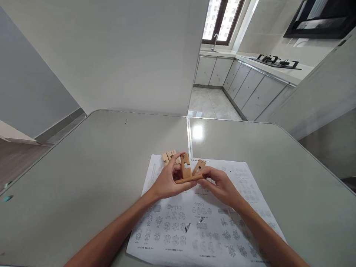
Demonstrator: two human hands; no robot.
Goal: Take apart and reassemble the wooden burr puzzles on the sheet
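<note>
Over the paper, my left hand (167, 182) is closed round a notched wooden puzzle block (184, 166), which stands upright and bears a dark mark near its top. Below that block lies a long flat wooden puzzle piece (189, 179), its near side resting along my left thumb. My right hand (218, 183) pinches the right end of this long piece between thumb and fingers. Just behind my right fingertips a tilted wooden piece with a notch (199, 166) shows; whether it touches the others, I cannot tell. More notched wooden blocks (167, 157) sit behind my left hand, partly hidden by it.
A large printed sheet (205, 237) of small assembly drawings lies under my hands on the grey table (83, 193). Two small dark, shiny marks or scraps (187, 227) show on it. A seam (189, 133) crosses the tabletop. A small green object (7, 198) is at far left.
</note>
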